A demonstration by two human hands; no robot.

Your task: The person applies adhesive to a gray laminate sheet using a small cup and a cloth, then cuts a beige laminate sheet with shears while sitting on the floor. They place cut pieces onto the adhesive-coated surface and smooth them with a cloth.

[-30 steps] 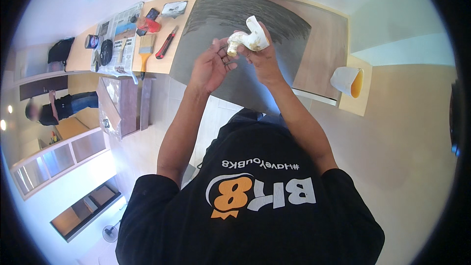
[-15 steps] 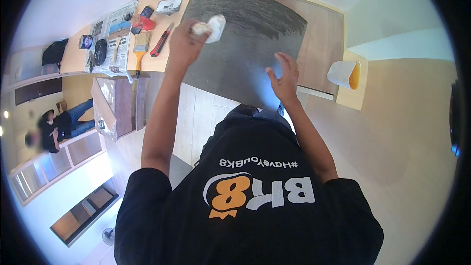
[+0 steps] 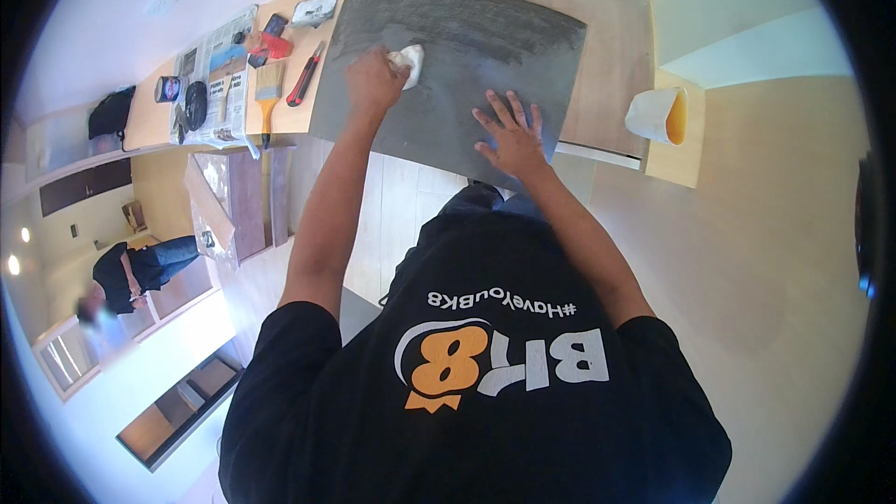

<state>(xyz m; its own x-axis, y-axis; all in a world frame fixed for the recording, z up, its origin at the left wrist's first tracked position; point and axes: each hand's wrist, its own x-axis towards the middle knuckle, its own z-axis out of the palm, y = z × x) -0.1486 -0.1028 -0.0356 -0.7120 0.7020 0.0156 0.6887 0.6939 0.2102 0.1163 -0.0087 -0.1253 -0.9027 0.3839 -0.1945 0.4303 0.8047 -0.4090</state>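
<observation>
Now my left hand [image 3: 373, 82], pinching white cloth [image 3: 409, 65], has reached the grey sheet [image 3: 453, 79]; my spread right hand [image 3: 513, 141] seems to steady it.

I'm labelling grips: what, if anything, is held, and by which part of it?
The left hand holds a white wad, apparently cloth, by its left end; the right end sticks out. The right hand is spread and holds nothing.

At upper centre, the left hand [image 3: 375, 81] grips a white wad [image 3: 411, 63]. The right hand [image 3: 512, 140] spreads over a grey panel [image 3: 437, 126]
</observation>
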